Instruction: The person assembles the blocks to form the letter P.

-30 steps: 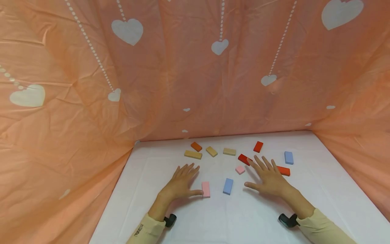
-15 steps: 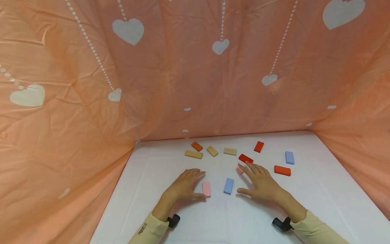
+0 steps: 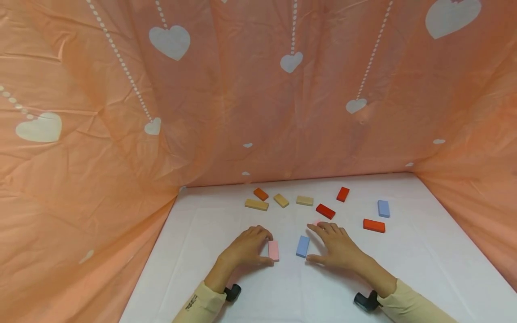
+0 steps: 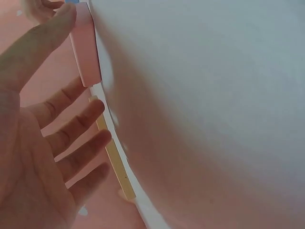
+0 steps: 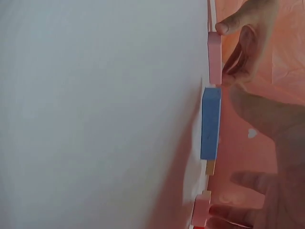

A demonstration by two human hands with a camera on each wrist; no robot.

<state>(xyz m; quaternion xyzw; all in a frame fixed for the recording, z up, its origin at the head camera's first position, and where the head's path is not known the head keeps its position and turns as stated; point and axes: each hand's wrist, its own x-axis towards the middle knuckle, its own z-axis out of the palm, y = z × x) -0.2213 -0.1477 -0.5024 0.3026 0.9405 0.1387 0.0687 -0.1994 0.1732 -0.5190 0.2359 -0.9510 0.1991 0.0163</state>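
Observation:
My left hand [image 3: 247, 247] is at a pink block [image 3: 273, 251] lying flat on the white table, with thumb and index finger pinching its near and far ends. In the left wrist view the thumb lies against one end of this pink block [image 4: 86, 47]; the other fingers are loosely bent beside it. My right hand [image 3: 341, 249] hovers just right of a blue block [image 3: 302, 246], thumb and fingers spread apart. A gap shows between the thumb and the blue block [image 5: 210, 124] in the right wrist view. A small pink block [image 3: 317, 222] is partly hidden behind the right fingers.
Farther back lie an orange block [image 3: 260, 194], several yellowish blocks [image 3: 256, 204] and a red block [image 3: 325, 211]. Another red block [image 3: 343, 194], an orange-red block [image 3: 373, 225] and a second blue block [image 3: 383, 209] lie right. An orange curtain [image 3: 258, 112] surrounds the table.
The right hand has moved left and nearer, from by the orange-red block to beside the blue block. The left hand has shifted slightly right, its thumb and index finger closing on the pink block.

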